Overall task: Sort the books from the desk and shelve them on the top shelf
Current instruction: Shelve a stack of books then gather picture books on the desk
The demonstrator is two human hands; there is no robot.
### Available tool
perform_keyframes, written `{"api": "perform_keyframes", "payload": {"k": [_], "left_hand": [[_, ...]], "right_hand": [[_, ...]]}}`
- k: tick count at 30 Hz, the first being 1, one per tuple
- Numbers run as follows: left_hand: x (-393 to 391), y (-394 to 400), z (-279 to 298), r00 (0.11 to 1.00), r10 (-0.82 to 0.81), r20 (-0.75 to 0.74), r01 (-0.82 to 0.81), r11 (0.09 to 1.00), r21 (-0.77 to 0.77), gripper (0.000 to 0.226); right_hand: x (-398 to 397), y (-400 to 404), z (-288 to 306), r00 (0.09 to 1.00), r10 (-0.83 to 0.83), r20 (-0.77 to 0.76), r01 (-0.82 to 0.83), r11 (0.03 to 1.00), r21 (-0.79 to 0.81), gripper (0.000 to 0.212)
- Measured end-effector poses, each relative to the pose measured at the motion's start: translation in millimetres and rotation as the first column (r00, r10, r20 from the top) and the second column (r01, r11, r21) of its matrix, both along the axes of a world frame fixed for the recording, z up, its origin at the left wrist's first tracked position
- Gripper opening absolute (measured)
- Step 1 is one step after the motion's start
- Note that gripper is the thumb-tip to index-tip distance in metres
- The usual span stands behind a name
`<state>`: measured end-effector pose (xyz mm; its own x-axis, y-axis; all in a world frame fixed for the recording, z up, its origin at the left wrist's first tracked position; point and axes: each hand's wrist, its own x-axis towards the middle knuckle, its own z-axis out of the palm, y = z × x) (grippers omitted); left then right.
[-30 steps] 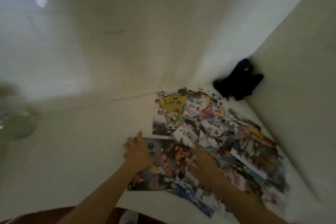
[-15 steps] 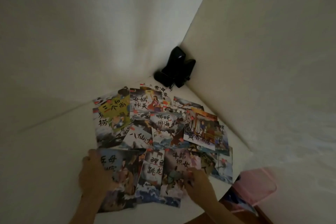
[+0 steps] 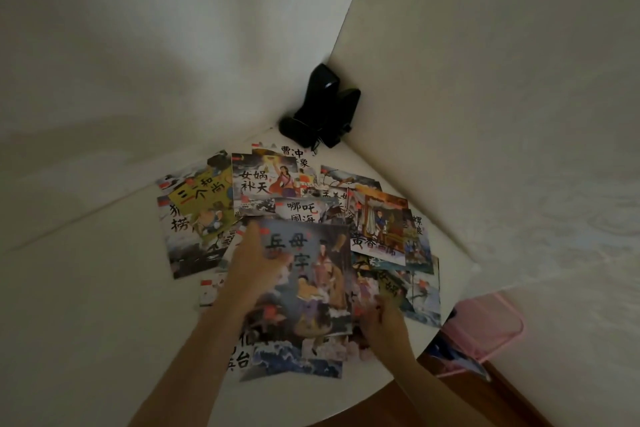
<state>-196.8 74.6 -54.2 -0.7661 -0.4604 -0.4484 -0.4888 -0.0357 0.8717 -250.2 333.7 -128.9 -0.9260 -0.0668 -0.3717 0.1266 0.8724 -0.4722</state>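
Several thin picture books lie fanned across the white desk [image 3: 86,305] in the corner. A grey-blue book [image 3: 313,274] with a robed figure on its cover sits on top of the pile near me. My left hand [image 3: 251,265] grips its left edge, thumb on the cover. My right hand [image 3: 382,321] holds the lower right edge of that book and the books under it. A yellow book [image 3: 204,199] and a book with a woman in purple [image 3: 265,180] lie farther back. No shelf is in view.
A black device [image 3: 322,107] stands in the far corner where two white walls meet. A pink stool or basket [image 3: 485,329] sits below the desk's rounded right edge, over a wooden floor [image 3: 450,406]. The left part of the desk bears no books.
The grey-blue book has moved from the left front of the spread to the top of the middle pile. Both hands came closer together around it. The view turned right, then steadied.
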Motion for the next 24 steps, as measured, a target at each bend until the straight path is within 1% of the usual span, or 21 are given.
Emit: {"api": "perform_keyframes", "payload": {"k": [2,3,4,5,6,7,8,9,10,12,13,14,16,17,18,21,23,24], "left_hand": [[-4.9,23.6,-41.8,0.996,-0.081,0.048,0.084,0.995,-0.055,0.040],[-4.4,33.7,-55.5,0.994,-0.098,0.038,0.101,0.991,-0.089,0.042],[-1.7,39.1,-66.1,0.993,-0.113,0.031,0.116,0.981,-0.153,0.047],[2.0,42.6,-75.5,0.992,-0.122,0.034,0.127,0.956,-0.263,0.054],[7.9,43.4,-83.0,0.991,-0.116,0.073,0.135,0.902,-0.410,0.062],[15.2,43.0,-91.9,0.991,-0.071,0.117,0.123,0.832,-0.541,0.070],[25.9,42.7,-95.9,0.987,-0.008,0.161,0.108,0.772,-0.626,0.077],[38.9,43.6,-95.3,0.979,0.060,0.196,0.088,0.737,-0.670,0.083],[52.2,45.2,-94.2,0.968,0.129,0.216,0.058,0.721,-0.690,0.089],[72.2,51.6,-96.6,0.943,0.189,0.273,0.052,0.727,-0.684,0.102],[76.4,55.0,-97.7,0.935,0.174,0.308,0.079,0.746,-0.662,0.107],[77.5,57.0,-97.7,0.929,0.177,0.325,0.082,0.759,-0.646,0.111],[71.2,53.7,-94.3,0.913,0.221,0.343,0.021,0.813,-0.581,0.112],[66.1,49.8,-92.1,0.908,0.242,0.343,-0.027,0.848,-0.529,0.110],[61.5,46.3,-90.9,0.911,0.264,0.316,-0.079,0.865,-0.496,0.105],[53.0,41.1,-88.3,0.928,0.319,0.192,-0.206,0.869,-0.450,0.088],[51.4,36.3,-86.1,0.921,0.360,0.150,-0.279,0.876,-0.393,0.080],[51.3,33.0,-86.2,0.919,0.366,0.145,-0.296,0.885,-0.359,0.080]], "right_hand": [[-2.3,2.6,-0.4,0.991,-0.133,-0.018,0.131,0.988,-0.082,0.020],[-3.8,4.6,-2.3,0.985,-0.168,-0.035,0.163,0.981,-0.108,0.016],[-3.3,5.2,-2.1,0.985,-0.168,-0.044,0.162,0.980,-0.112,0.013],[-1.8,5.8,-2.8,0.987,-0.156,-0.042,0.151,0.983,-0.104,0.016],[-0.6,5.3,-2.6,0.990,-0.139,-0.034,0.136,0.987,-0.091,0.026],[0.2,5.4,-5.2,0.992,-0.126,-0.031,0.123,0.989,-0.084,0.040],[1.8,5.1,-7.1,0.993,-0.121,-0.018,0.120,0.991,-0.057,0.056],[3.2,4.2,-9.9,0.993,-0.116,-0.006,0.116,0.993,-0.024,0.071],[5.9,1.2,-12.1,0.992,-0.124,0.031,0.123,0.992,0.016,0.084],[8.4,-2.8,-18.9,0.990,-0.127,0.063,0.121,0.988,0.092,0.102],[10.0,-6.7,-20.2,0.989,-0.131,0.066,0.123,0.986,0.115,0.105],[12.5,-13.0,-18.0,0.987,-0.141,0.079,0.131,0.984,0.120,0.103],[19.9,-26.4,-14.3,0.987,-0.138,0.083,0.129,0.986,0.108,0.089],[24.0,-32.2,-14.7,0.991,-0.119,0.069,0.112,0.990,0.089,0.084],[28.4,-37.7,-15.0,0.993,-0.097,0.063,0.091,0.992,0.088,0.080],[38.7,-53.2,-16.7,0.999,-0.030,0.031,0.027,0.997,0.073,0.073],[41.0,-59.8,-15.5,0.999,-0.024,0.034,0.022,0.998,0.059,0.069],[40.3,-61.1,-14.9,0.999,-0.029,0.041,0.027,0.998,0.060,0.066]]}}
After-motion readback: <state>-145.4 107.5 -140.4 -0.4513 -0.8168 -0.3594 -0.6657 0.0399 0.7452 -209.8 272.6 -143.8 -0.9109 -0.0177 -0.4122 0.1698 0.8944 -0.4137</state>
